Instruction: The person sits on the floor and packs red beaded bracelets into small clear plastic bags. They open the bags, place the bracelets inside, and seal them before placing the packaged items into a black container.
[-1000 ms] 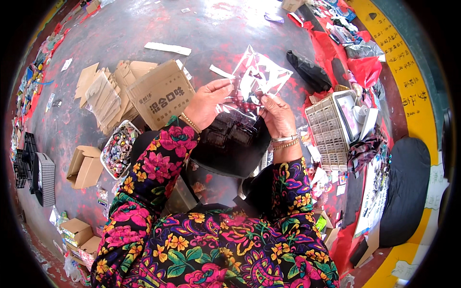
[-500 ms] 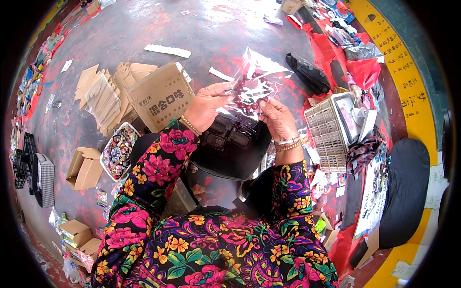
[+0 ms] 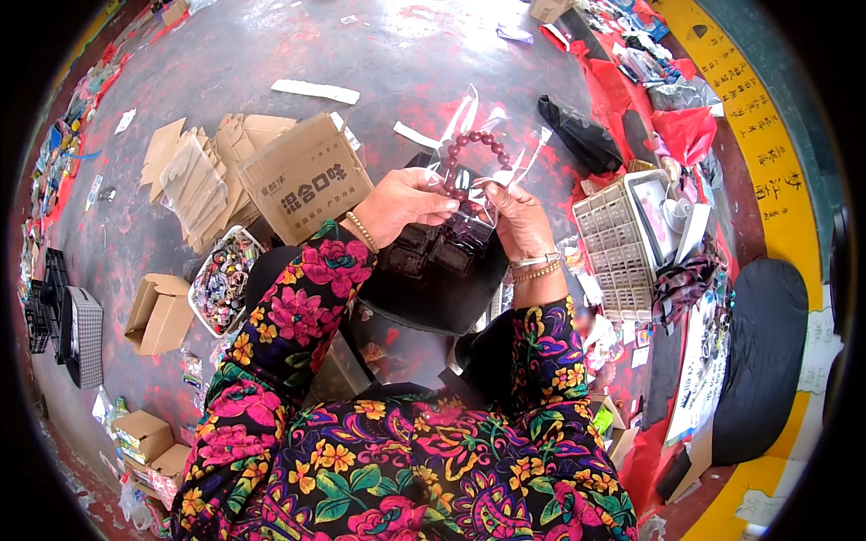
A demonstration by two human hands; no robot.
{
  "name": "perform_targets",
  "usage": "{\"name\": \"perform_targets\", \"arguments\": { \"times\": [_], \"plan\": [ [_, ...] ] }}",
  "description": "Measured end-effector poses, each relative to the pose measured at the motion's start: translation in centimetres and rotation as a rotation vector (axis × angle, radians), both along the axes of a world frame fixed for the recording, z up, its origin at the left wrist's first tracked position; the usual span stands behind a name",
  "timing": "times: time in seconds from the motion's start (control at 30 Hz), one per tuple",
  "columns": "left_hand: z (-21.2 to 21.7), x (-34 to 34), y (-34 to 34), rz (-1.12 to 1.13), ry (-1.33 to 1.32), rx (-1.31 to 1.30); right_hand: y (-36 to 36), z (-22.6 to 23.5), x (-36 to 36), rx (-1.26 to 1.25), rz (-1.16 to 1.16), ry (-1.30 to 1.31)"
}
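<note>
A dark red bead bracelet (image 3: pixel 475 153) sits partly inside a clear plastic bag (image 3: pixel 487 122) held up in front of me. My left hand (image 3: pixel 408 204) pinches the beads at the bag's lower left. My right hand (image 3: pixel 519 219) grips the bag's lower right edge. Under both hands lies a black tray (image 3: pixel 433 279) holding more dark red beads. Both forearms wear flowered sleeves, and each wrist has a bracelet.
An open cardboard box (image 3: pixel 305 177) and flattened cardboard (image 3: pixel 194 176) lie to the left. A white tub (image 3: pixel 221 284) of small mixed items sits near my left elbow. A white plastic crate (image 3: pixel 618 248) and a black bag (image 3: pixel 580 135) are on the right.
The bag, earlier spread wide and flat between the hands, is now narrower, and the bead bracelet shows as a ring rising above my fingers. Both hands stay close together.
</note>
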State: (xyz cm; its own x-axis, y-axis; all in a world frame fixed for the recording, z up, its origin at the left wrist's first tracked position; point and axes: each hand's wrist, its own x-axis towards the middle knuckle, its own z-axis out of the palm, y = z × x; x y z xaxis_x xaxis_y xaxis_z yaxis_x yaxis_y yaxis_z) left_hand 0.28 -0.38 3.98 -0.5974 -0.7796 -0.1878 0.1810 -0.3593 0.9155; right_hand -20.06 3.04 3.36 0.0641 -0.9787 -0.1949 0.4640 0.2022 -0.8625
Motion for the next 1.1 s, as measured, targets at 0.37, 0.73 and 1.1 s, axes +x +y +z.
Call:
{"name": "perform_targets", "arguments": {
  "times": [0.37, 0.73, 1.1],
  "plan": [
    [-0.1, -0.3, -0.1, 0.131, 0.035, -0.218, 0.2, 0.1, -0.1, -0.055, 0.110, 0.156],
    [1.3, -0.4, 0.4, 0.064, -0.004, -0.304, 0.5, 0.2, -0.8, -0.120, 0.145, 0.272],
    [0.5, -0.2, 0.0, 0.020, -0.118, -0.336, 0.2, 0.4, -1.9, -0.101, 0.010, -0.017]
  ]
}}
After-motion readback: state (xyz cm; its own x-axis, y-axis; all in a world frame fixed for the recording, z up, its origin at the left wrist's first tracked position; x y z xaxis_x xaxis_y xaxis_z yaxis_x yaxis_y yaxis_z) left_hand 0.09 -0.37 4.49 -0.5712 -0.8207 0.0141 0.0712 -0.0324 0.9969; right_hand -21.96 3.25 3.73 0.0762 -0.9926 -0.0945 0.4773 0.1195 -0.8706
